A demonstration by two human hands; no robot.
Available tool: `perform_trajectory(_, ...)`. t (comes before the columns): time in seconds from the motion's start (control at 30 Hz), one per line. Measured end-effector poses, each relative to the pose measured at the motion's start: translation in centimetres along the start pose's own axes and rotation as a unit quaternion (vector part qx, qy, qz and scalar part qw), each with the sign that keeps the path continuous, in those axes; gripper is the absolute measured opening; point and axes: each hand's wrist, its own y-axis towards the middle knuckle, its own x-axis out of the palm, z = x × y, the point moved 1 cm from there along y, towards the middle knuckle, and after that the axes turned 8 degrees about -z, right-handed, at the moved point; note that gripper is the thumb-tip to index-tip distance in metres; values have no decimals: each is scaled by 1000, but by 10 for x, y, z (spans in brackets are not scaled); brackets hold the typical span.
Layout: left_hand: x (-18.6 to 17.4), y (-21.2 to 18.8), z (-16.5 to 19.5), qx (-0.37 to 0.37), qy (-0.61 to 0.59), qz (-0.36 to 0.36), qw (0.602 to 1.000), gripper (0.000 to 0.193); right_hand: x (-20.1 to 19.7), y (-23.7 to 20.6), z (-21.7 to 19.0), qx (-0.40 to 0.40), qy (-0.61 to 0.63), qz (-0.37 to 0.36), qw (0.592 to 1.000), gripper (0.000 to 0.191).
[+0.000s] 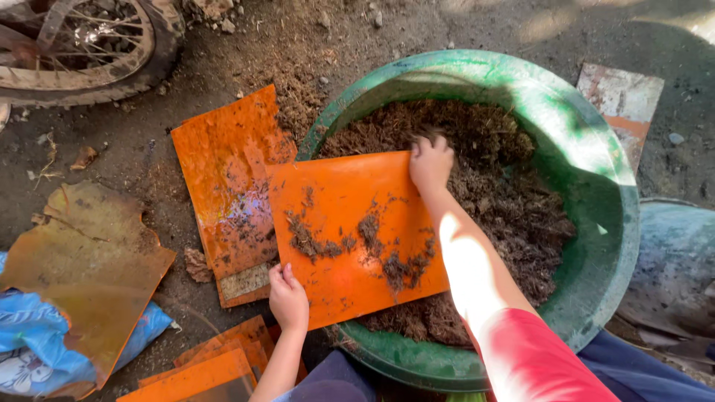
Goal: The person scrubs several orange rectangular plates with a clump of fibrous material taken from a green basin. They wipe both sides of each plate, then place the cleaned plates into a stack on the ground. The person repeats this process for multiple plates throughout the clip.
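1. Bare dirt ground (149,156) outdoors, littered with stones and fibre scraps, part shade, part sun.
2. Large green basin (588,171) at centre right, holding a mound of dark brown fibrous compost (506,186).
3. Spoked wheel (82,45) lying at top left, well apart from the basin.
4. Weathered orange sheet (89,260) at left, resting on a blue patterned bag (30,335).
5. Second orange sheet (223,171) flat on the ground just beside the basin's left rim; more orange pieces (216,365) stacked at bottom.
6. Orange board (350,223) lying across the basin's left rim, strewn with clumps of compost.
7. Right hand (430,162) at the board's upper right corner, fingers curled over its edge, tips in the compost.
8. Left hand (287,296) at the board's lower left corner, fingers closed, gripping the edge.
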Motion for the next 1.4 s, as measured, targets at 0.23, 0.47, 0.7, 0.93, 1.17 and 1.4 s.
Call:
perform_trajectory(0.23,5,-1,10,-45,12,-68,997,32,52,-41,-107,-220,87,43,971,28)
perform_trajectory(0.47,13,0,-2,-4,-31,-19,999,29,19,-11,-41,-118,-7,-118,986,16)
perform_trajectory(0.7,21,0,-10,5,-10,-3,1000,26,-12,-68,95,77,-3,-101,992,36)
perform_trajectory(0.93,25,5,-12,23,-3,28,999,27,20,-120,-83,-87,213,64,971,29)
perform_trajectory(1.17,19,5,-9,12,-44,-1,999,32,-8,-246,-122,-188,63,-7,980,33)
perform_trajectory(1.4,20,3,-9,9,-44,9,999,33,-44,-224,109,21,-217,-61,974,42)
